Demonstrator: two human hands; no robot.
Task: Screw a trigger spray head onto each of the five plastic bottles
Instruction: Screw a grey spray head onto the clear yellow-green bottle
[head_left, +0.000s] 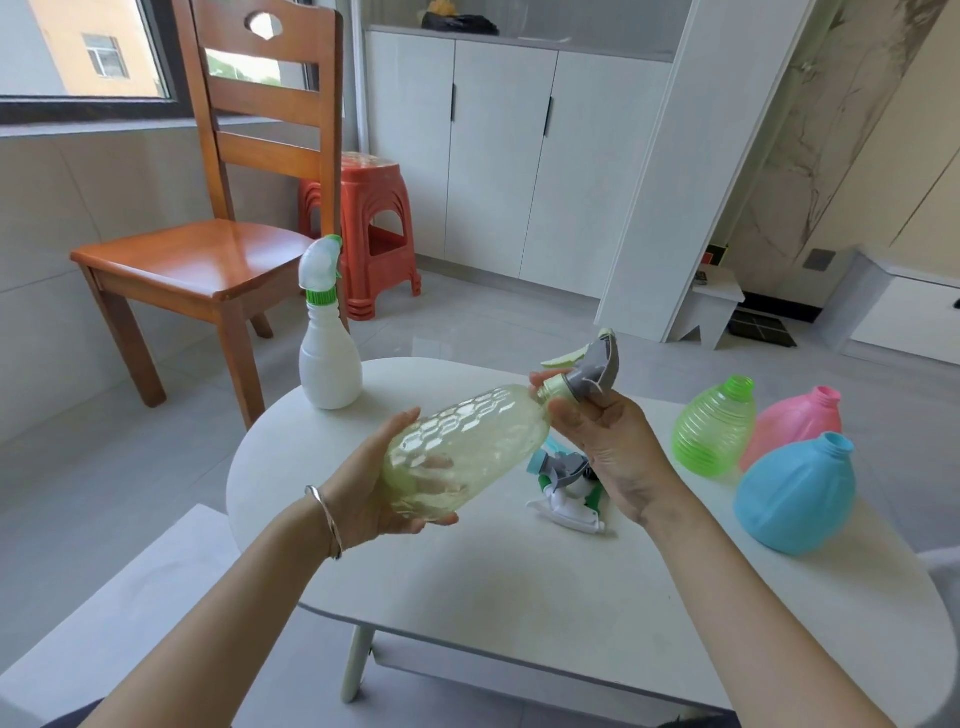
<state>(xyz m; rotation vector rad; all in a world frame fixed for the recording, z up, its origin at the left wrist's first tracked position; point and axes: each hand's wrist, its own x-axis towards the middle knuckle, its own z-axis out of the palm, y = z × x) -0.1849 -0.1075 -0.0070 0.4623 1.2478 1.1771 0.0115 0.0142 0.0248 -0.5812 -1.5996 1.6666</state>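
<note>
My left hand (375, 486) grips the base of a clear yellowish bottle (467, 447), held tilted above the white table (519, 597). At the bottle's neck, my right hand (608, 441) holds a grey trigger spray head (597, 371) by its pale collar. A white bottle (330, 358) with a white and green spray head (321, 270) on it stands upright at the table's far left. Lying on their sides at the right are a green bottle (714, 428), a pink bottle (795, 423) and a blue bottle (795, 499), all without heads. Loose spray heads (563, 488) lie under my right hand.
A wooden chair (218, 218) stands beyond the table at the left, with a red plastic stool (376, 228) behind it. White cabinets (498, 156) line the far wall. A grey seat edge (130, 597) shows at the lower left.
</note>
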